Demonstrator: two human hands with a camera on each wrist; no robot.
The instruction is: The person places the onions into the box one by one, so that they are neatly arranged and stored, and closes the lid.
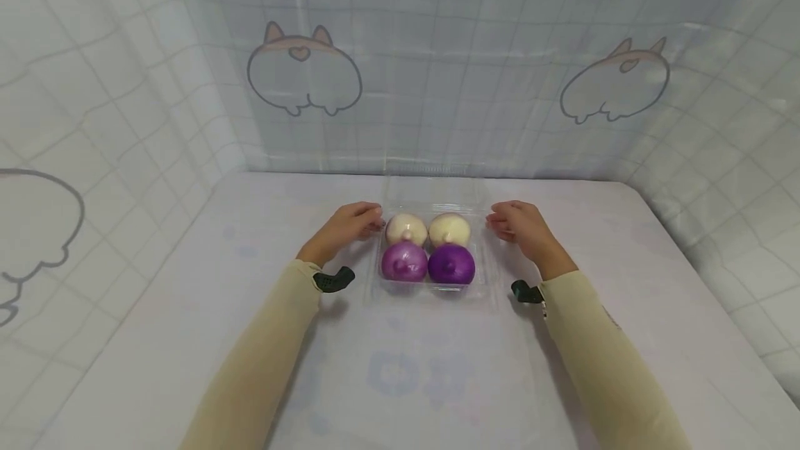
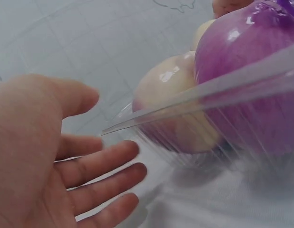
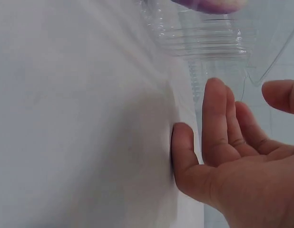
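A clear plastic clamshell box [image 1: 484, 276] lies on the table with its lid [image 1: 431, 189] folded open toward the wall. Two pale onions, one on the left [image 1: 406, 229] and one on the right [image 1: 450, 229], form the back row. In front sit a light purple onion [image 1: 403, 262] and a dark purple onion [image 1: 451, 264]. My left hand [image 1: 346, 224] is beside the box's left rim, its fingers [image 2: 109, 161] spread and loosely bent; whether the index finger touches the rim I cannot tell. On the other side, my right hand [image 1: 521, 228] hovers apart from the box, fingers relaxed, holding nothing.
A white cloth [image 1: 400, 394] with faint prints covers the table. Grid-patterned sheeting [image 1: 462, 89] with cartoon animal drawings rises behind, and similar sheeting hangs at both sides. A dark strap-like piece [image 1: 334, 280] projects from the left wrist, another [image 1: 527, 292] from the right.
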